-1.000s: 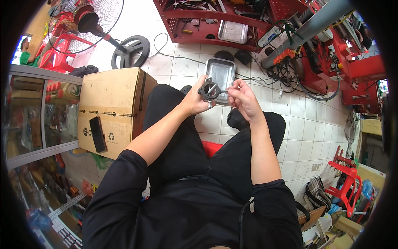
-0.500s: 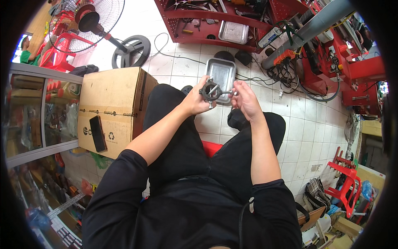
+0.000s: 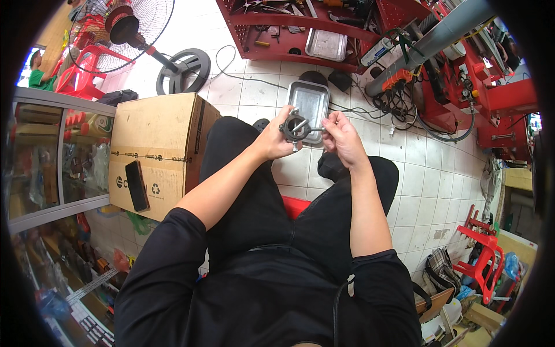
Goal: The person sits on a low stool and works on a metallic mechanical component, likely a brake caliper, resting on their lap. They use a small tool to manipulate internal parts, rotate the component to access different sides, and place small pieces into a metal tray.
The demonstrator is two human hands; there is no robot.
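Observation:
My left hand (image 3: 275,140) is closed around the left side of a dark metal ring-shaped tool (image 3: 287,133) with screws standing out from its rim. A lighter rod shows across the ring's opening. From the ring's right side a screw (image 3: 316,129) sticks out, and my right hand (image 3: 342,140) pinches its outer end between thumb and fingers. Both hands hold the tool above my knees. Behind and below it, a grey metal tray (image 3: 310,99) lies on the tiled floor, its near end partly covered by the tool and hands.
At left stands a cardboard box (image 3: 156,130) with a black phone (image 3: 137,185) on it, beside a glass cabinet (image 3: 37,150). A floor fan (image 3: 174,70) is beyond. Ahead is a red tool cart (image 3: 260,49); cables (image 3: 361,110) cross the floor. Red stools (image 3: 488,254) stand at right.
My right hand has shifted slightly left, and its fingers have changed their pinch on the screw's end. The ring has turned a little in my left hand, which stays in place.

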